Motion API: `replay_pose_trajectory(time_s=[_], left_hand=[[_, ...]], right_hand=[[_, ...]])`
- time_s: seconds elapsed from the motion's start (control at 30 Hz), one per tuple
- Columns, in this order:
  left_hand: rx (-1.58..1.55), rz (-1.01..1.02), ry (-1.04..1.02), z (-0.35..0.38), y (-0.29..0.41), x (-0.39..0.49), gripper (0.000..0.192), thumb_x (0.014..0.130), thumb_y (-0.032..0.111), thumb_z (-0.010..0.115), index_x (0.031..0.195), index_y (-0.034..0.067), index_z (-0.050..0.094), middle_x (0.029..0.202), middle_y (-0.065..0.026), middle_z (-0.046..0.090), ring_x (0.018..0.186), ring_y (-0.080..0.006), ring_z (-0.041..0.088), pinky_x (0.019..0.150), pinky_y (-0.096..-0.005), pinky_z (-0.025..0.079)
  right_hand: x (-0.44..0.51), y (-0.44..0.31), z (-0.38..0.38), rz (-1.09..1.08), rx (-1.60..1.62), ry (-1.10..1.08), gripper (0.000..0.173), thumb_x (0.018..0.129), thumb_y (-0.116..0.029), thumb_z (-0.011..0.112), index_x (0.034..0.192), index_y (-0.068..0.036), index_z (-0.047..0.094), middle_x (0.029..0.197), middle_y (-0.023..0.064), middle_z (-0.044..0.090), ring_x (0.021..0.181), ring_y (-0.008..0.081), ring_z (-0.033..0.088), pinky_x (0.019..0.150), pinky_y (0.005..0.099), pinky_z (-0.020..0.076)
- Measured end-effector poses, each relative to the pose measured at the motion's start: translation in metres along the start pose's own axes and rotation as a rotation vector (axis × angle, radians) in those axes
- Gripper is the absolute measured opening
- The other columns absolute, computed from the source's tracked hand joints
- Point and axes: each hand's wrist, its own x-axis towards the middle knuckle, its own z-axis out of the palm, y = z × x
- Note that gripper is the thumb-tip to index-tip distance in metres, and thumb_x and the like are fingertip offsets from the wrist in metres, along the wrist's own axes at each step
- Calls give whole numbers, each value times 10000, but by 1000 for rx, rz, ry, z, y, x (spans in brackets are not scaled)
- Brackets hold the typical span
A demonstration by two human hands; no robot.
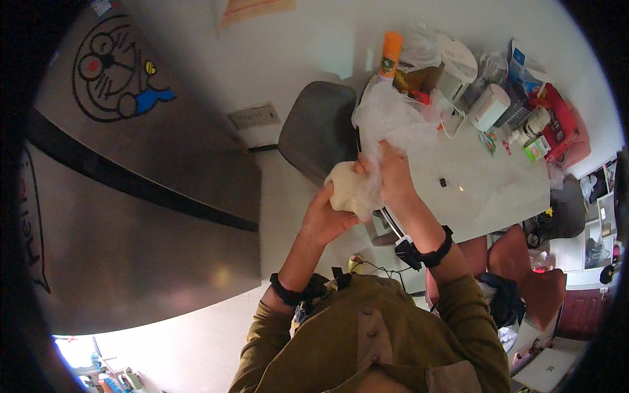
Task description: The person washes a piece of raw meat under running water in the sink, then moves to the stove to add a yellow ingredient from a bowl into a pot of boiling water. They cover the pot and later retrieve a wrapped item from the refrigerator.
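Note:
A pale, whitish lump (346, 189), its exact kind unclear, sits in my left hand (327, 218), which cups it from below and the left side. My right hand (394, 174) grips the gathered part of a clear plastic bag (388, 113) just right of the lump. Part of the film lies against the lump's right side; whether the lump is inside the bag I cannot tell. The bag's loose, crumpled part spreads above my right hand, over the table's left end. Both hands are raised near the table edge.
The pale table (491, 186) holds an orange-capped can (390, 54), a white appliance (490, 107), a bottle (535, 122), a small green-and-white box (537, 148) and a red bag (560, 123). A grey chair (319, 127) stands at its left end, beside a large refrigerator (147, 196). Reddish chairs (521, 275) stand at lower right.

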Motion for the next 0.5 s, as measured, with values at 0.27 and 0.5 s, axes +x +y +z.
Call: replay_pose_trajectory(time_s=[0.27, 0.5], left_hand=[[916, 566, 347, -25, 32, -29, 533, 701, -5, 680, 1168, 83, 439, 1211, -84, 455, 1105, -210, 479, 897, -346, 433], [832, 618, 180, -15, 62, -57, 599, 740, 87, 692, 1249, 131, 381, 1250, -112, 425, 1150, -260, 450, 948, -369, 399]], right_hand=[[26, 29, 32, 63, 152, 191, 183, 906, -136, 373, 995, -19, 482, 866, 109, 505, 702, 251, 494, 591, 347, 459], [41, 42, 55, 169, 446, 88, 132, 879, -123, 374, 918, -60, 483, 780, 78, 492, 610, 200, 445, 466, 298, 377]])
